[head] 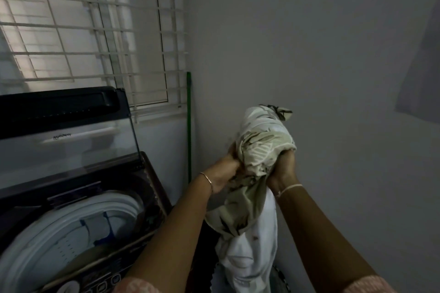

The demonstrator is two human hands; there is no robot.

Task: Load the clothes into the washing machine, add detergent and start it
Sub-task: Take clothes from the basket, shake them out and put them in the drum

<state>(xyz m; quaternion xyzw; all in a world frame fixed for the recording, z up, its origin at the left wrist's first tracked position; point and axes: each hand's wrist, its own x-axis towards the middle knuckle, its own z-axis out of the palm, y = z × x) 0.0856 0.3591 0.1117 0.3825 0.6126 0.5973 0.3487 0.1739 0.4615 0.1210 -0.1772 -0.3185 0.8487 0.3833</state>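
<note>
A bundle of cream cloth with a leaf print (pixel 262 147) is held up in the air to the right of the washing machine. My left hand (pixel 225 171) grips its left side and my right hand (pixel 283 169) grips its right side. A white part of the cloth (pixel 250 252) hangs down below my hands. The top-loading washing machine (pixel 147 221) stands at the lower left with its glass lid (pixel 71 140) raised. Its white drum rim (pixel 59 228) shows, and some dark cloth lies inside at the front.
A barred window (pixel 95 31) fills the wall behind the machine. A green pole (pixel 189 126) leans in the corner. A bare grey wall (pixel 333 54) is on the right. Control buttons (pixel 104 284) sit on the machine's front edge. A dark basket rim (pixel 282 278) shows below the cloth.
</note>
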